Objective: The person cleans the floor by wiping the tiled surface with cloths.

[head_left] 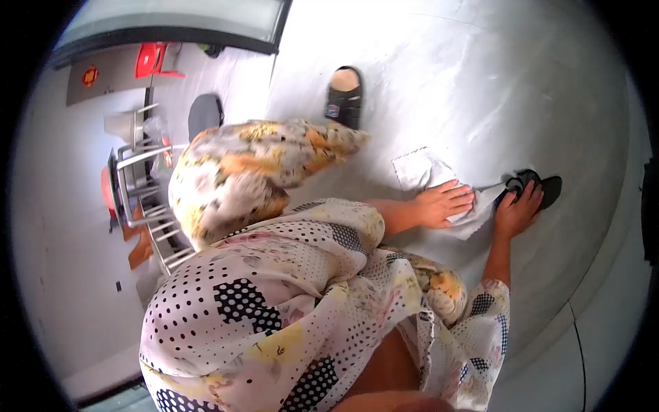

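My left hand lies flat on a white cloth, fingers stretched out over it. The cloth is spread on the grey floor, and one end reaches up to a black slipper. My right hand is closed around the strap part of this slipper, which partly hides its fingers. A second black slipper, with a small label on its side, is by the floral trouser leg. Something tan shows at its open end.
A dark grey slipper or sole lies further left. Beyond it are a metal-framed rack or chair, a pale bin and a red chair. A dark-framed glass panel borders the upper left.
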The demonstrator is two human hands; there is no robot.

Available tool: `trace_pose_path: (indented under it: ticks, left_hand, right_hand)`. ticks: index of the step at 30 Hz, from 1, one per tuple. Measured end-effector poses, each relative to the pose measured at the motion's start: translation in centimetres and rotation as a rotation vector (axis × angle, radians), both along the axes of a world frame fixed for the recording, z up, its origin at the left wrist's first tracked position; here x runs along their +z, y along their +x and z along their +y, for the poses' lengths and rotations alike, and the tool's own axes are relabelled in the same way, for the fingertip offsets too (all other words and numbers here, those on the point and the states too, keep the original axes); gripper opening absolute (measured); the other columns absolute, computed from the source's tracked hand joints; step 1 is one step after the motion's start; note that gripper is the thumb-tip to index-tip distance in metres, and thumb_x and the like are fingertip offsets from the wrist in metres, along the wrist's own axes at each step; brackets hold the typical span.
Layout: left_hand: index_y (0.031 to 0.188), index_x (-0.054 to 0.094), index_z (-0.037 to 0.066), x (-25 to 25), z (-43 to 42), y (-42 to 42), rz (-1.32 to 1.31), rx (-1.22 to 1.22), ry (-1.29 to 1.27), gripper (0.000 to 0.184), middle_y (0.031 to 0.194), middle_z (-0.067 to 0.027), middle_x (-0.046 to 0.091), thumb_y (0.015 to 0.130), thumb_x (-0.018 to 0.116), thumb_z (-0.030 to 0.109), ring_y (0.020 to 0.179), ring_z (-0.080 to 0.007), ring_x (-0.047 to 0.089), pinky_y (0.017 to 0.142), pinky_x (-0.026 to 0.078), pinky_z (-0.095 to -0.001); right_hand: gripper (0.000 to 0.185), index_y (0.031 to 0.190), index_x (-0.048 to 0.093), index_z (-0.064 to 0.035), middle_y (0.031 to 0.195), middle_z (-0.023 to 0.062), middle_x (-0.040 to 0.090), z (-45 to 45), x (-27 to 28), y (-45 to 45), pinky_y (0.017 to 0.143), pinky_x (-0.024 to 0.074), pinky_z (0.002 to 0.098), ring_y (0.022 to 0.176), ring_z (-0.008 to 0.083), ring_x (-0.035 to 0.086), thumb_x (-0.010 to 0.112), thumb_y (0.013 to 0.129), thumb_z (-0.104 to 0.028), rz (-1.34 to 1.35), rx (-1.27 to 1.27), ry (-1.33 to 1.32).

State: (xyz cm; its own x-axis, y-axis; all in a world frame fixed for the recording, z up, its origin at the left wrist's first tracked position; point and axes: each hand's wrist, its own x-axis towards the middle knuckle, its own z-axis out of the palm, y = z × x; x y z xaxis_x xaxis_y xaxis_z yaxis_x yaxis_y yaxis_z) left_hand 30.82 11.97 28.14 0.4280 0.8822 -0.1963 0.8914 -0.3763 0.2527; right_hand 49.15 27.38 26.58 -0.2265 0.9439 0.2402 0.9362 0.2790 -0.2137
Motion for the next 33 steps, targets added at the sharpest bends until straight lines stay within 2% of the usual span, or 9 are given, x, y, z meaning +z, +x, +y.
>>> trace_pose_path:
  ticks: [5, 12, 17, 18, 22, 24, 27, 31, 33]
  left_hand:
    - [0.148, 0.033, 0.01, 0.7, 1.9, -2.2, 0.022, -0.098, 0.048, 0.076, 0.158, -0.009, 0.023, 0.09, 0.049, 0.056, 0.148, -0.0264, 0.009, 0.119, 0.004, -0.0462]
    - [0.146, 0.037, 0.006, 1.2, 2.9, -3.9, -0.199, -0.25, 0.094, 0.075, 0.155, -0.0097, 0.03, 0.088, 0.052, 0.052, 0.147, -0.026, 0.014, 0.119, 0.004, -0.0497]
    - [0.141, 0.045, 0.015, 2.3, 5.4, -7.2, -0.177, -0.431, 0.27, 0.062, 0.151, -0.0037, 0.037, 0.091, 0.049, 0.051, 0.144, -0.0231, 0.022, 0.118, 0.009, -0.0476]
    - [0.14, 0.046, 0.016, -0.7, 6.0, -3.1, -0.168, -0.386, 0.242, 0.059, 0.15, -0.0035, 0.038, 0.091, 0.05, 0.049, 0.144, -0.0225, 0.023, 0.118, 0.01, -0.0474]
    - [0.137, 0.049, 0.017, 0.1, 5.8, -4.9, -0.152, -0.177, 0.176, 0.053, 0.148, -0.0022, 0.04, 0.091, 0.054, 0.043, 0.141, -0.0205, 0.028, 0.117, 0.017, -0.0459]
    - [0.134, 0.051, 0.016, 0.0, 5.2, -6.4, -0.216, -0.136, 0.173, 0.044, 0.146, -0.0025, 0.043, 0.092, 0.054, 0.029, 0.139, -0.0201, 0.033, 0.115, 0.024, -0.0427]
    - [0.131, 0.054, 0.014, -2.0, 5.2, -7.2, -0.242, -0.162, 0.244, 0.04, 0.144, -0.0033, 0.046, 0.091, 0.051, 0.016, 0.136, -0.0195, 0.039, 0.112, 0.029, -0.0398]
    - [0.12, 0.061, 0.011, 0.6, 6.8, -11.0, -0.466, -0.192, 0.115, 0.034, 0.134, -0.0072, 0.055, 0.088, 0.052, 0.011, 0.128, -0.0202, 0.048, 0.109, 0.035, -0.0391]
    - [0.116, 0.064, 0.01, 0.5, 9.3, -9.6, -0.552, -0.187, 0.064, 0.032, 0.128, -0.0091, 0.059, 0.087, 0.054, 0.005, 0.123, -0.0232, 0.053, 0.105, 0.04, -0.0386]
  right_hand:
    - [0.051, 0.137, 0.049, -0.0102, 0.146, 0.0125, 0.043, 1.7, 0.0, -0.8, 0.107, 0.028, 0.0598, 0.136, 0.0328, 0.037, 0.044, 0.09, -0.031, -0.043, 0.026, 0.028]
    - [0.052, 0.136, 0.05, -0.0102, 0.144, 0.0123, 0.045, 1.0, 2.6, -2.3, 0.108, 0.028, 0.0565, 0.136, 0.0315, 0.038, 0.048, 0.087, -0.027, -0.004, 0.01, 0.011]
    - [0.053, 0.135, 0.05, -0.0085, 0.144, 0.0143, 0.045, -0.3, 4.5, -2.0, 0.109, 0.0282, 0.0561, 0.135, 0.0325, 0.039, 0.048, 0.086, -0.028, -0.051, -0.023, -0.017]
    - [0.052, 0.134, 0.051, -0.007, 0.143, 0.0155, 0.045, -0.2, 0.5, 3.1, 0.109, 0.0294, 0.0546, 0.134, 0.0331, 0.04, 0.049, 0.086, -0.027, -0.05, -0.054, -0.051]
    - [0.057, 0.137, 0.049, -0.006, 0.143, 0.0177, 0.045, 0.3, -1.9, 6.9, 0.11, 0.0281, 0.0549, 0.135, 0.0354, 0.038, 0.048, 0.083, -0.027, -0.048, -0.226, -0.091]
    - [0.059, 0.135, 0.05, -0.0034, 0.14, 0.0217, 0.047, -0.3, -4.1, 6.5, 0.109, 0.0325, 0.0503, 0.132, 0.038, 0.041, 0.052, 0.08, -0.022, -0.044, -0.294, -0.017]
    - [0.05, 0.122, 0.059, -0.0023, 0.131, 0.0211, 0.054, -2.3, -0.6, 0.7, 0.107, 0.0342, 0.0503, 0.126, 0.0418, 0.046, 0.055, 0.072, -0.01, 0.296, -0.011, -0.045]
    - [0.061, 0.133, 0.052, -0.0087, 0.143, 0.0135, 0.046, -9.3, 3.7, -8.6, 0.111, 0.0263, 0.0516, 0.133, 0.0321, 0.041, 0.057, 0.073, -0.02, 0.169, 0.123, -0.196]
    - [0.062, 0.134, 0.052, -0.011, 0.144, 0.0111, 0.046, -9.1, 2.1, -6.2, 0.112, 0.023, 0.0504, 0.134, 0.0276, 0.042, 0.058, 0.074, -0.024, 0.161, 0.09, -0.172]
